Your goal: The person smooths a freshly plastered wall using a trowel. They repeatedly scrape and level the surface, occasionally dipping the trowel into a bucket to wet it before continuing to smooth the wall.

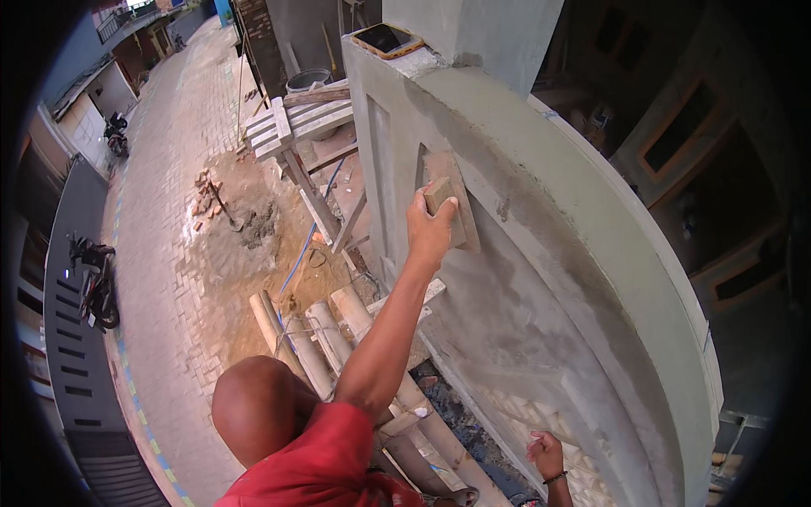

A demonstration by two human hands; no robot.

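Note:
At the lower right, my right hand (547, 453) hangs in front of the wall's patterned lower part, with a dark bracelet on the wrist. Its fingers are loosely bent and slightly apart, and I see nothing in them. My left hand does not show. A co-worker in a red shirt (291, 473) leans in at the lower left, one arm stretched toward the wall. That person's hand (431, 226) grips the block handle of a plastering float (467, 226), its flat board against the grey plastered wall (515, 313). Darker, damp-looking plaster runs along the wall's curved upper edge.
Bamboo poles (317, 351) form a scaffold beside the wall. A wooden trestle (304, 127) and a bucket (309, 80) stand farther off. A phone (387, 39) lies on the wall top. Sand, mortar with a shovel (226, 207), a blue hose (296, 269) and a motorbike (100, 287) are to the left.

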